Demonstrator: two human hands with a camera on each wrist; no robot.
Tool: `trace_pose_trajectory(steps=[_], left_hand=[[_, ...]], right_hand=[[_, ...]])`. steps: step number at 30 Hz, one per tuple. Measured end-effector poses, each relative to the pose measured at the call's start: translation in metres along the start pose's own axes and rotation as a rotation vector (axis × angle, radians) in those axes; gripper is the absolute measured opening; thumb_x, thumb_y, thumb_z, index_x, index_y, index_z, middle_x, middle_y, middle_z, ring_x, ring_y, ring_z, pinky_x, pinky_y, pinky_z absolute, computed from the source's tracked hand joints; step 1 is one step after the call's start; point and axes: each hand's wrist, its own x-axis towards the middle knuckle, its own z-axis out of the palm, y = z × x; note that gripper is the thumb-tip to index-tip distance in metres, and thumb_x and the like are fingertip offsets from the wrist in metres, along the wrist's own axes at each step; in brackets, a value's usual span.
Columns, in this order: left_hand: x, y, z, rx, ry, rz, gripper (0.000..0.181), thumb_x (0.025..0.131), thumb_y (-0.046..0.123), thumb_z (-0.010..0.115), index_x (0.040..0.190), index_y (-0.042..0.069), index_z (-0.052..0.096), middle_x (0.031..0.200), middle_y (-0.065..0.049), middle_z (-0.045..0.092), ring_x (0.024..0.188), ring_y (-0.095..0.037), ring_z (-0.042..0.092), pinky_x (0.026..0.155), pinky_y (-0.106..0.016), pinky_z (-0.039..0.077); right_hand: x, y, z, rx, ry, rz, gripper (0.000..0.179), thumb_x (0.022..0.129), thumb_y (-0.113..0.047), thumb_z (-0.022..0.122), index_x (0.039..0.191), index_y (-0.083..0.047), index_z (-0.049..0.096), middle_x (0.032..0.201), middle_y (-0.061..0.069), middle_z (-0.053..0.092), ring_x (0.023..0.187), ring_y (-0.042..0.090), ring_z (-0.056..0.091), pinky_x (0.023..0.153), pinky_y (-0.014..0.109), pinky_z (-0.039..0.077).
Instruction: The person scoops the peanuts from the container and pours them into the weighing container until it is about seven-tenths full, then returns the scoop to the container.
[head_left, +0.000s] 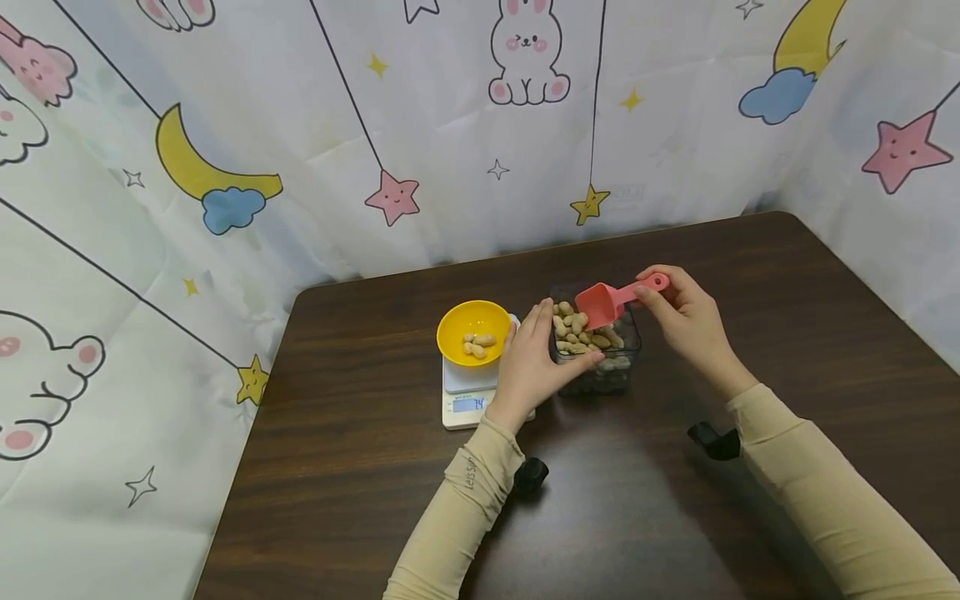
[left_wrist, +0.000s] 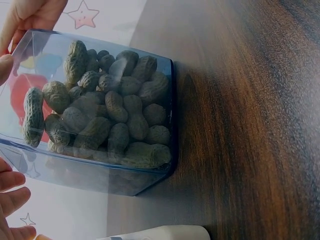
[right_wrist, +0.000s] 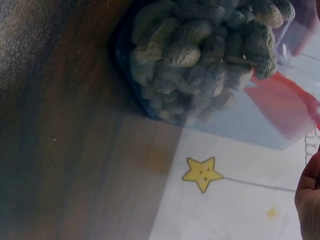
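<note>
My right hand (head_left: 692, 323) pinches the handle of a pink scoop (head_left: 602, 305), whose blade dips among the unshelled peanuts (head_left: 574, 332). These peanuts fill part of a clear, dark-tinted plastic container (head_left: 596, 382), seen from the side in the left wrist view. My left hand (head_left: 528, 363) holds the container at its near left corner, thumb over the near rim and fingers along the left side. To its left, a yellow bowl (head_left: 454, 332) with several peanuts in it stands on a white kitchen scale (head_left: 459, 418). The display appears to read 74.
Everything stands on a dark wood-grain table (head_left: 360, 433). A white curtain (head_left: 450, 108) with cartoon rabbits, stars and moons hangs behind and to the sides. Black wrist devices show under the left sleeve (head_left: 461, 500) and beside the right sleeve (head_left: 810, 475).
</note>
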Motion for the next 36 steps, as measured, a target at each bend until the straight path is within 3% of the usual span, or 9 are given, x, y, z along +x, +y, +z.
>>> trace_pose_trajectory(steps=[5, 10, 14, 18, 20, 25, 28, 31, 36], left_hand=[[-0.001, 0.000, -0.001, -0.009, 0.007, 0.009, 0.098, 0.074, 0.070, 0.058, 0.148, 0.015, 0.026, 0.152, 0.000, 0.032, 0.141, -0.015, 0.030, 0.118, -0.046, 0.019], [-0.001, 0.000, 0.000, -0.018, 0.012, 0.012, 0.097, 0.074, 0.070, 0.058, 0.147, 0.014, 0.028, 0.152, 0.000, 0.033, 0.141, -0.015, 0.030, 0.117, -0.047, 0.020], [-0.001, -0.001, 0.001, -0.023, 0.005, 0.010, 0.098, 0.074, 0.071, 0.058, 0.148, 0.015, 0.027, 0.152, 0.001, 0.032, 0.141, -0.015, 0.030, 0.117, -0.047, 0.020], [-0.001, -0.002, 0.001, -0.026, 0.001, 0.005, 0.098, 0.074, 0.071, 0.057, 0.148, 0.015, 0.027, 0.153, 0.001, 0.032, 0.141, -0.015, 0.030, 0.117, -0.048, 0.019], [-0.001, -0.002, 0.000, -0.028, 0.000, 0.003, 0.098, 0.074, 0.071, 0.057, 0.148, 0.015, 0.027, 0.153, 0.000, 0.032, 0.141, -0.016, 0.030, 0.117, -0.048, 0.019], [0.000, -0.003, 0.001, -0.037, -0.012, -0.005, 0.097, 0.073, 0.071, 0.057, 0.148, 0.016, 0.027, 0.153, 0.001, 0.031, 0.141, -0.015, 0.029, 0.117, -0.048, 0.019], [0.000, -0.003, 0.001, -0.040, -0.018, -0.009, 0.097, 0.073, 0.071, 0.058, 0.148, 0.016, 0.027, 0.153, 0.001, 0.031, 0.142, -0.015, 0.029, 0.117, -0.048, 0.018], [0.000, -0.002, 0.001, -0.037, -0.012, -0.006, 0.098, 0.073, 0.071, 0.058, 0.148, 0.015, 0.027, 0.153, 0.001, 0.031, 0.141, -0.016, 0.030, 0.117, -0.048, 0.018], [0.000, -0.002, 0.000, -0.032, -0.004, 0.000, 0.098, 0.074, 0.071, 0.057, 0.148, 0.015, 0.027, 0.153, 0.000, 0.032, 0.141, -0.016, 0.030, 0.117, -0.048, 0.018]], right_hand=[[-0.001, 0.004, -0.003, 0.068, 0.006, 0.044, 0.030, 0.094, -0.021, 0.055, 0.118, -0.005, 0.053, 0.082, -0.022, 0.060, 0.067, -0.004, 0.053, 0.048, 0.024, 0.032], [-0.001, 0.007, 0.001, 0.178, -0.009, 0.050, 0.023, 0.094, -0.017, 0.054, 0.115, -0.010, 0.053, 0.083, -0.020, 0.062, 0.074, -0.006, 0.060, 0.055, 0.012, 0.040], [-0.002, 0.003, 0.007, 0.112, 0.003, 0.017, 0.025, 0.093, -0.016, 0.055, 0.116, -0.008, 0.053, 0.083, -0.020, 0.060, 0.072, -0.005, 0.058, 0.060, 0.009, 0.044], [-0.002, -0.004, 0.010, 0.033, -0.013, 0.004, 0.029, 0.093, -0.020, 0.056, 0.119, -0.006, 0.053, 0.080, -0.019, 0.060, 0.065, 0.000, 0.054, 0.050, 0.016, 0.039], [-0.002, -0.005, 0.011, 0.040, -0.023, 0.027, 0.030, 0.094, -0.022, 0.055, 0.119, -0.007, 0.053, 0.080, -0.018, 0.061, 0.066, 0.000, 0.055, 0.052, 0.015, 0.041], [-0.003, 0.000, 0.010, 0.232, -0.010, 0.122, 0.027, 0.094, -0.024, 0.054, 0.115, -0.007, 0.053, 0.086, -0.017, 0.062, 0.073, -0.003, 0.057, 0.068, 0.008, 0.049], [-0.004, 0.005, 0.010, 0.362, 0.010, 0.148, 0.024, 0.093, -0.022, 0.056, 0.112, -0.007, 0.054, 0.087, -0.014, 0.062, 0.071, -0.001, 0.056, 0.068, 0.007, 0.048], [-0.007, 0.005, 0.012, 0.303, 0.017, 0.104, 0.026, 0.093, -0.019, 0.055, 0.114, -0.003, 0.052, 0.087, -0.014, 0.059, 0.071, -0.001, 0.054, 0.066, 0.008, 0.047], [-0.012, -0.018, 0.015, 0.066, -0.011, -0.022, 0.026, 0.093, -0.008, 0.055, 0.117, 0.002, 0.051, 0.080, -0.008, 0.056, 0.062, 0.000, 0.047, 0.054, 0.013, 0.042]])
